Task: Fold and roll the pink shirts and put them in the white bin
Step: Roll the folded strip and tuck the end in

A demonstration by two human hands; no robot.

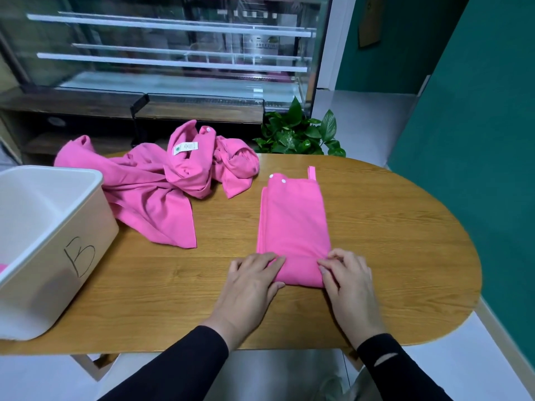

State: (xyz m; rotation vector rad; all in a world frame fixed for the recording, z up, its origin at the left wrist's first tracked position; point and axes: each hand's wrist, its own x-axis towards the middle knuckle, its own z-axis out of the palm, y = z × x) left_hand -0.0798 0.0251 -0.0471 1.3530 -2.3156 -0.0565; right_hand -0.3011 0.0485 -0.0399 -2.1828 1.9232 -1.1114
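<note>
A pink shirt (293, 218) lies folded into a long narrow strip on the wooden table (405, 227), white snaps at its far end. Its near end is turned over into a short roll. My left hand (254, 280) grips the roll's left end, fingers over the top and thumb under the near edge. My right hand (346, 277) holds the right end, fingers curled over the fabric. A heap of unfolded pink shirts (162, 180) lies at the table's back left. The white bin (58, 227), marked "B", stands at the left edge; a bit of pink shows inside.
A green potted plant (301, 134) stands just behind the table's far edge. A glass display case (173, 53) fills the background. A teal wall (477, 140) runs along the right. The table's right end is rounded.
</note>
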